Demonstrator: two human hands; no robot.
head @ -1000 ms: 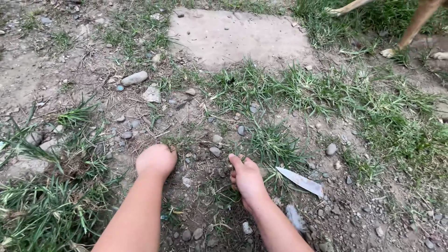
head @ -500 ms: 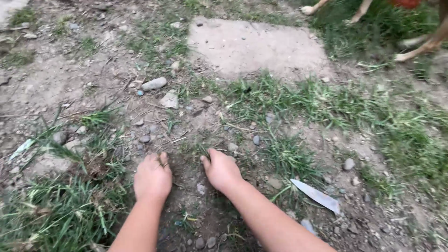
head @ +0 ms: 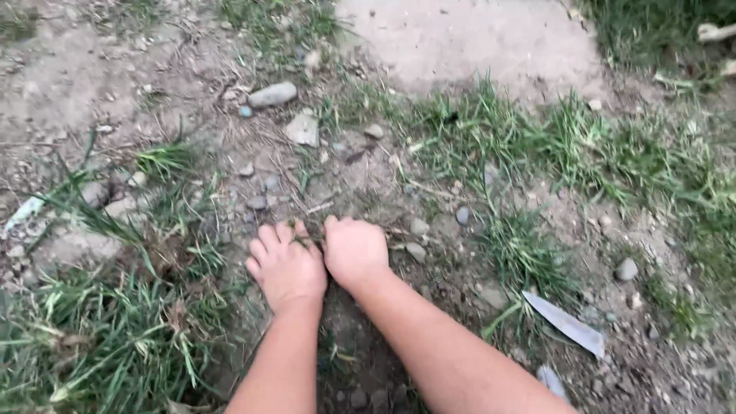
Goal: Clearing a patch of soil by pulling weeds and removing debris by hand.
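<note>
A: Bare dirt (head: 360,368) and pebbles, low centre of the frame. Both hands are pressing down side by side, touching each other at the thumbs.

B: Fingers?

A: Left hand (head: 285,264) is curling its fingers (head: 267,236) together into a small grass tuft (head: 307,239); right hand (head: 354,251) is folding its fingers under, knuckles up. Whether either one is actually clamping on blades, I cannot tell; the tips are hiding in the soil.

B: Where is that tuft sitting?

A: Centre of the frame, right at the fingertips, between the two hands.

B: Anything around them?

A: A knife blade (head: 566,323) is lying flat at lower right, well apart from the right hand. A grey oblong stone (head: 272,94) is lying at upper centre-left, a pale slab (head: 468,38) along the top edge, thick grass (head: 100,337) filling the lower left.
</note>
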